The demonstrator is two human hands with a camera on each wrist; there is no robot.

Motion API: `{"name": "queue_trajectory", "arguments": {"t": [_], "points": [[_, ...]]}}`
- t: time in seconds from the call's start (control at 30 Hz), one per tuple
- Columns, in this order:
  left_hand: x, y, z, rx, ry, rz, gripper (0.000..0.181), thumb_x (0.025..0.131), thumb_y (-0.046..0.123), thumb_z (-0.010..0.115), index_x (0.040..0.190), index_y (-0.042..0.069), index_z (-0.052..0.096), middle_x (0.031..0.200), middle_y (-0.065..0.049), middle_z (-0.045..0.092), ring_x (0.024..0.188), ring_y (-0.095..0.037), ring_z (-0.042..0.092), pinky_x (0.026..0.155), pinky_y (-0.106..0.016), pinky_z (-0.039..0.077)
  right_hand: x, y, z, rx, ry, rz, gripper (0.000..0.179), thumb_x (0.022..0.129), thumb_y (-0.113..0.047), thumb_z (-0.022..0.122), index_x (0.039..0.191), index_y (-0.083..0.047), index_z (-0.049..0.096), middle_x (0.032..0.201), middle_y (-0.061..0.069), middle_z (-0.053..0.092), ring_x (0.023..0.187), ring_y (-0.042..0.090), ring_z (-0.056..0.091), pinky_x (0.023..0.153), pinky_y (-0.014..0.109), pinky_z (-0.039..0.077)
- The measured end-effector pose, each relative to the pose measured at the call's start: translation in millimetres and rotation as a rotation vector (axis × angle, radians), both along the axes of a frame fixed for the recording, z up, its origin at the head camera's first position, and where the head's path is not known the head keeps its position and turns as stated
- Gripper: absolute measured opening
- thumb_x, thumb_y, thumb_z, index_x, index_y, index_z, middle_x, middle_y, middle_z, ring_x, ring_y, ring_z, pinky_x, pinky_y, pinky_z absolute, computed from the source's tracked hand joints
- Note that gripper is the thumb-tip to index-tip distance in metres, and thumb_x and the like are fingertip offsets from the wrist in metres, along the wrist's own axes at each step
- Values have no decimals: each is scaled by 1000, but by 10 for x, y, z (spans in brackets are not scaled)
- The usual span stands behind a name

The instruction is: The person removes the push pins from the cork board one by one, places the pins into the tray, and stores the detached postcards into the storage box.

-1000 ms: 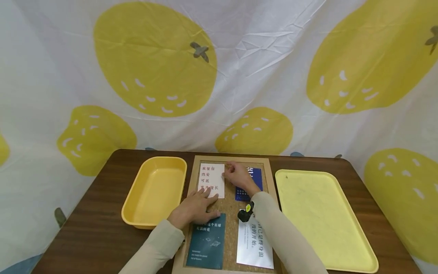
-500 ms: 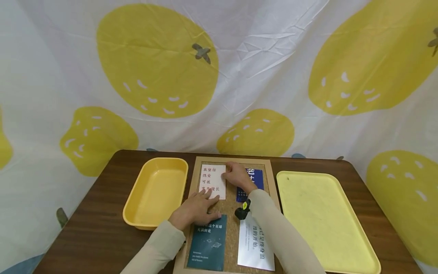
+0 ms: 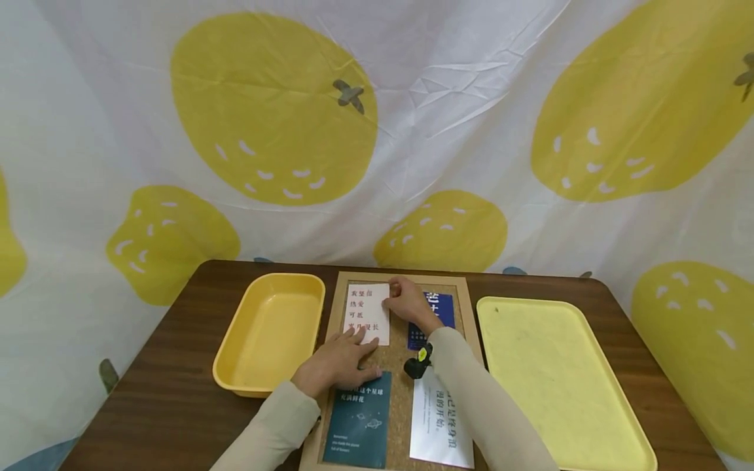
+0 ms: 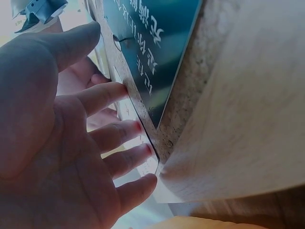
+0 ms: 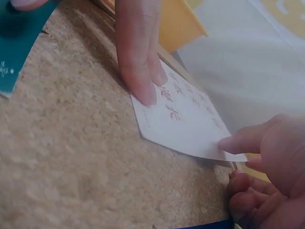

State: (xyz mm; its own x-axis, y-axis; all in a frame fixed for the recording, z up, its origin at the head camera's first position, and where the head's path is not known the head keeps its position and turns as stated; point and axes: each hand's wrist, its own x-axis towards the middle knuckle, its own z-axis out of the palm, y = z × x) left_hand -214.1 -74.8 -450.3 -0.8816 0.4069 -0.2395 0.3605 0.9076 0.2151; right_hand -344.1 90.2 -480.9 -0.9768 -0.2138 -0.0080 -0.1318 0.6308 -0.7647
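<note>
"White card [image 3: 368,310]: located where?"
"Upper left of your corkboard [image 3: 399,356], its upper right corner pinched in your right hand [image 3: 413,305]."
"Your left hand [image 3: 337,361]?"
"Extended fingers resting on its lower end, grasping nothing."
"Nearby?"
"Blue card [image 3: 446,310], right; teal card [image 3: 357,424], below."

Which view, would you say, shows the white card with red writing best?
The head view: it shows most of the white card from above, despite the left hand on its lower part. The right wrist view is closer but slanted, with fingers over it; the left wrist view shows only apparent slivers behind fingers.
</note>
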Motion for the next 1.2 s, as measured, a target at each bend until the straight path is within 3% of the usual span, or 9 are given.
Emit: {"name": "queue_trajectory", "arguments": {"t": [0.37,0.67,0.83,1.0,1.13,1.2], "points": [[-12,-8,-5,0,-18,9,64,85,58,48,138,23,41,147,-8,28,136,-28,20,109,-44,19,-9,-61,-53,-204,-62,11,51,79,-10,67,123,-7,42,88,6,63,74,17,59,62,26,45],[-32,-8,-8,3,-3,-6,62,87,55,47,138,21,41,146,-9,29,135,-29,22,109,-44,20,27,-42,-71,-224,-56,22,63,79,-11,68,134,-13,37,87,4,62,76,16,57,65,27,43],[-31,-5,-6,10,-4,-3,61,87,54,47,137,21,42,146,-10,29,135,-29,22,109,-44,19,20,-14,-97,-251,-46,80,61,79,-9,68,134,-16,42,87,4,66,77,15,61,70,28,45],[-24,-3,-14,7,15,-13,60,87,54,47,137,20,43,145,-11,30,134,-30,23,108,-45,21,11,26,-124,-251,-20,149,57,78,-7,69,130,-16,49,83,6,65,72,14,59,66,27,45],[-21,-3,-31,3,28,-20,60,88,53,47,137,19,42,145,-11,30,134,-30,24,108,-45,21,114,53,40,-219,-33,221,53,78,-7,69,129,-10,52,83,12,61,67,13,51,60,25,40],[-10,-3,-29,2,30,-20,59,88,53,46,137,19,42,145,-11,30,134,-30,23,108,-45,21,116,58,40,-200,-34,237,51,78,-10,70,127,-10,54,81,12,58,66,14,48,58,25,38]]}}
